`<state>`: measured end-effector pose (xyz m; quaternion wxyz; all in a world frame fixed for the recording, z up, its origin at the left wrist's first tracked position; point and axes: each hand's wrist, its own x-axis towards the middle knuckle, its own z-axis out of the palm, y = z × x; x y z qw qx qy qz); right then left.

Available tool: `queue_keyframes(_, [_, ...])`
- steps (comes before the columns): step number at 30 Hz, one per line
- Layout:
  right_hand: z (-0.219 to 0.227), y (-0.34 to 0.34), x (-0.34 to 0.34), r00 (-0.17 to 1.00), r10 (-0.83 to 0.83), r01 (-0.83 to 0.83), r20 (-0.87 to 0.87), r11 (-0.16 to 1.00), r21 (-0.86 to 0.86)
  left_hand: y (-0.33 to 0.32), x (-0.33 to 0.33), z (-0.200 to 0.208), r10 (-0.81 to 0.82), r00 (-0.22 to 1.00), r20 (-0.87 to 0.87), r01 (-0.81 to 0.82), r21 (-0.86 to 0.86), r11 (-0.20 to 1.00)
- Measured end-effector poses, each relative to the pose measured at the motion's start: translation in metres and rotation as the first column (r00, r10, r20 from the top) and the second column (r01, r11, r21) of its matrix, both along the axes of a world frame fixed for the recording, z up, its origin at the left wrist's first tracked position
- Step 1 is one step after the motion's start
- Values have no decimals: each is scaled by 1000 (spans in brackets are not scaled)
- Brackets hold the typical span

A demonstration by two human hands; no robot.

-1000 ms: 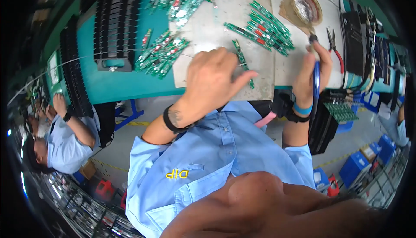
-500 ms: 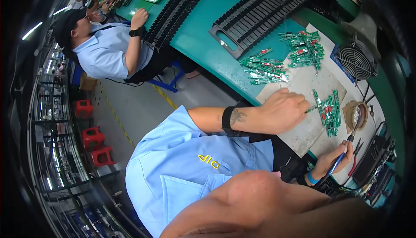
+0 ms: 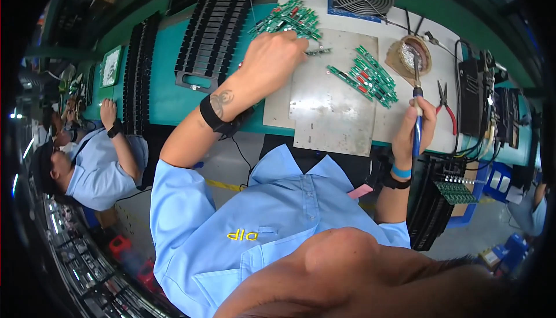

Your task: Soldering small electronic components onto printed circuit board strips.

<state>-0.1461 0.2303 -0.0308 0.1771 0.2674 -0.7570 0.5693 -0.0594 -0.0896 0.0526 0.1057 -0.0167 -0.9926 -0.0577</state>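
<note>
I see the right hand (image 3: pixel 412 128) with its fingers clamped round a blue-handled soldering iron (image 3: pixel 416 137), its tip at a round tan cup (image 3: pixel 392 59); I cannot tell whether the left hand (image 3: pixel 273 59) grips the narrow circuit board (image 3: pixel 319 52) by its fingertips. One board pile (image 3: pixel 292 16) lies just beyond, another (image 3: pixel 366 78) right.

1. The left hand (image 3: pixel 273 57) covers part of the circuit boards (image 3: pixel 289 17) beyond it; its fingertips are hidden, so whether they grip the thin board (image 3: pixel 319 52) just to their right cannot be told.
2. Beyond the right hand (image 3: pixel 408 130), the tip of the soldering iron (image 3: pixel 417 93) is too small to tell whether it touches the pot (image 3: pixel 427 59).
3. Left of the left hand, the upper edge cuts off the black rack (image 3: pixel 214 34).
</note>
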Motion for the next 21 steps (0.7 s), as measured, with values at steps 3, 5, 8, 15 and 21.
queue_keyframes(3, [-1,-1,-4,998,40,-40,-52,999,-7,-1,-13,-6,52,999,16,-50,-74,996])
queue_keyframes(5, [-4,3,-3,998,38,-38,-45,999,-4,1,-23,-3,184,983,-24,-185,-44,982])
queue_keyframes(8, [-1,2,-4,999,36,-35,-29,999,18,-17,-35,-2,224,972,-74,-225,-11,974])
queue_keyframes(15, [18,-16,-4,968,215,-191,-130,965,178,-39,-40,-5,217,976,11,-215,-85,973])
queue_keyframes(21, [24,-31,1,937,257,-182,-237,937,297,-26,-23,16,266,964,-2,-266,-60,962])
